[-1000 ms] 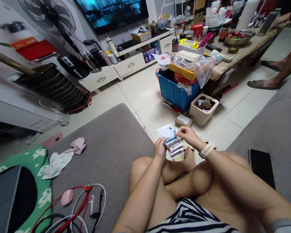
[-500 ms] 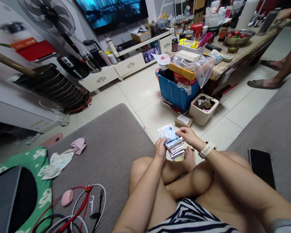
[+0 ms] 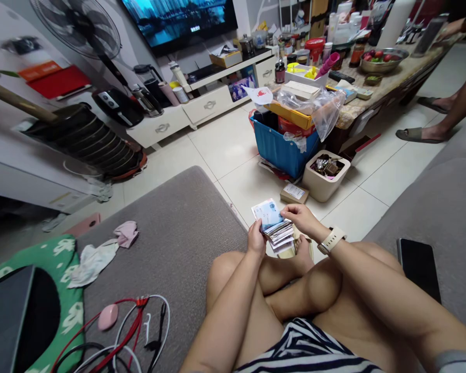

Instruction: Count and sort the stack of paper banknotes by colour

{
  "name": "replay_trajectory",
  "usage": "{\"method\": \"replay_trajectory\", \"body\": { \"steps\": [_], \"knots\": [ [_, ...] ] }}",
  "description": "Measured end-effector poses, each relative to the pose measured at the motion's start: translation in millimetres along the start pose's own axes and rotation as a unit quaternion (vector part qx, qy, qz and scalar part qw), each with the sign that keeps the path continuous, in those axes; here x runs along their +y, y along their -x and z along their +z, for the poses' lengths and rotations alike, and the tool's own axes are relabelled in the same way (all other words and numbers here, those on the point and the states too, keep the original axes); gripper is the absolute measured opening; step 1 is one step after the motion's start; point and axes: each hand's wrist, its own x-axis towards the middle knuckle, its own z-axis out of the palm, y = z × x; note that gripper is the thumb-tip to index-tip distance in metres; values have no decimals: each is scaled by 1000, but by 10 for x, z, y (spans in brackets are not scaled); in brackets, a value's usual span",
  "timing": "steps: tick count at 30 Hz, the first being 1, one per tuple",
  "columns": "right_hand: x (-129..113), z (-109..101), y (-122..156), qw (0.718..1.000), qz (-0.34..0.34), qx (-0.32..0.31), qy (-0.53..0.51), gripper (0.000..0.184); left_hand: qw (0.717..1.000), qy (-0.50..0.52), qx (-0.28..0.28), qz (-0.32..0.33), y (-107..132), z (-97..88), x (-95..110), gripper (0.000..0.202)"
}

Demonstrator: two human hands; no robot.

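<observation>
A thick stack of cards (image 3: 280, 234), white-edged and fanned a little, rests in my left hand (image 3: 257, 239), whose thumb presses on the near side. On top lies a light blue and white printed card (image 3: 268, 213). My right hand (image 3: 298, 215) pinches the right edge of this top card between thumb and fingertips. A watch with a pale strap (image 3: 332, 240) is on my right wrist. The print on the cards is too small to read. Both hands are above my crossed legs, and a bare foot (image 3: 303, 254) shows below the stack.
A small brown box (image 3: 294, 194) and a beige bin (image 3: 326, 181) stand on the floor beyond my hands, beside a blue crate (image 3: 283, 147). Cables (image 3: 137, 321) and cloths (image 3: 95, 261) lie left on the sofa; a phone (image 3: 419, 269) lies right. Another person's legs (image 3: 460, 103) are at the right.
The top card now lies flatter, covering the stack's face where cards overlapped before. My left thumb has shifted slightly toward the card's edge. Text has appeared on the television.
</observation>
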Motion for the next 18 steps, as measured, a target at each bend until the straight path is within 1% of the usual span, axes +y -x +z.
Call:
{"method": "replay_trajectory", "body": {
  "steps": [6, 12, 18],
  "knots": [
    [-40, 21, 11, 1000, -6, 3, -20, 25, 1000, -4, -12, 3, -1, -1, -3, 26],
    [-109, 48, 44, 1000, -1, 8, -16, 24, 1000, -7, -5, 3, -10, -28, -12, 28],
    [-118, 64, 56, 1000, -3, 2, -13, 29, 1000, -20, -5, -3, 17, -39, 14, 31]
  ]
}}
